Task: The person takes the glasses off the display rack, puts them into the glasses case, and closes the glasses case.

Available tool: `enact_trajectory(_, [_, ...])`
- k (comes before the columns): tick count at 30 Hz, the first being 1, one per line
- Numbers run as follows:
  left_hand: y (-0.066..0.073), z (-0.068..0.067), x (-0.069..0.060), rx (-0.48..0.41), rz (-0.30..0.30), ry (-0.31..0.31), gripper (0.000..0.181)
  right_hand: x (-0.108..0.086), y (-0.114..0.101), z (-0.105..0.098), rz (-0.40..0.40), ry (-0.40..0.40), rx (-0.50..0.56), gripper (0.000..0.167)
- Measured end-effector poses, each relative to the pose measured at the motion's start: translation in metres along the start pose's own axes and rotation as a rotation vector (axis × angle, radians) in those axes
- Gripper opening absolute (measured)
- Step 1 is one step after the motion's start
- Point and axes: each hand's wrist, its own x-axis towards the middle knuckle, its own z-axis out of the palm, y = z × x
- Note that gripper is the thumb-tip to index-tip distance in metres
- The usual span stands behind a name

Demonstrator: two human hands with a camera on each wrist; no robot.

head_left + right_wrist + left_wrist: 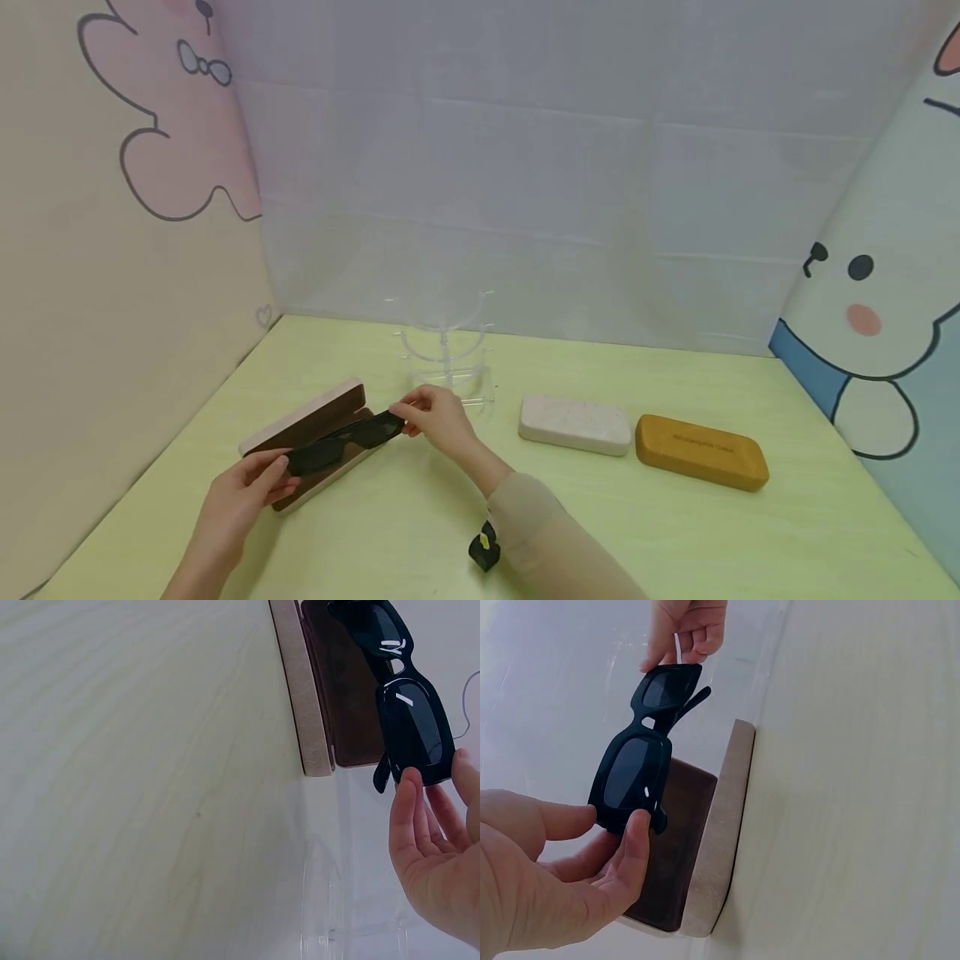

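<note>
Black sunglasses (347, 442) are held up between both hands, above an opened glasses case (303, 421) with a pale outside and a brown lining. My left hand (238, 504) pinches one end of the frame between thumb and fingers. At the opposite end, my right hand (438, 417) pinches the other corner. In the left wrist view the sunglasses (634, 761) show both dark lenses, and one temple arm sticks out behind. The right wrist view has the case (304, 690) beneath and beside the sunglasses (412, 724).
Behind the right hand stands a clear tiered display rack (446, 354). To the right lie a white closed case (575, 425) and a mustard-yellow closed case (701, 452). A small black item with a yellow mark (485, 547) sits by the right sleeve. Printed curtains enclose the table.
</note>
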Motion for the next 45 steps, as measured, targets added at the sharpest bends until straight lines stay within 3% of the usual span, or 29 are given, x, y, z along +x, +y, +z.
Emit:
enact_trajectory(3, [-0.002,-0.003,0.001,0.01,-0.032,0.037,0.049,0.003,-0.002,0.004,0.011,-0.022,0.049,0.019])
enact_trajectory(5, [-0.003,-0.005,0.003,0.004,-0.038,0.055,0.049,0.012,0.009,0.008,0.009,-0.031,0.059,0.018])
enact_trajectory(8, [-0.005,-0.008,0.004,0.023,-0.054,0.064,0.05,0.023,0.024,0.013,0.012,-0.029,0.042,0.017])
enact_trajectory(14, [-0.009,-0.016,0.006,0.098,-0.099,0.082,0.055,0.032,0.032,0.023,0.034,-0.042,0.036,0.016])
enact_trajectory(22, [-0.018,-0.027,0.012,0.108,-0.175,0.07,0.063,0.039,0.033,0.033,0.058,-0.029,-0.075,0.015])
enact_trajectory(30, [-0.026,-0.028,0.013,0.139,-0.164,0.089,0.058,0.043,0.035,0.039,0.083,-0.053,-0.198,0.019])
enact_trajectory(38, [-0.022,-0.026,0.014,0.219,-0.137,0.046,0.058,0.044,0.035,0.038,0.074,-0.071,-0.226,0.019])
enact_trajectory(45, [-0.022,-0.029,0.01,0.194,-0.137,0.048,0.054,0.043,0.034,0.04,0.064,-0.093,-0.262,0.021])
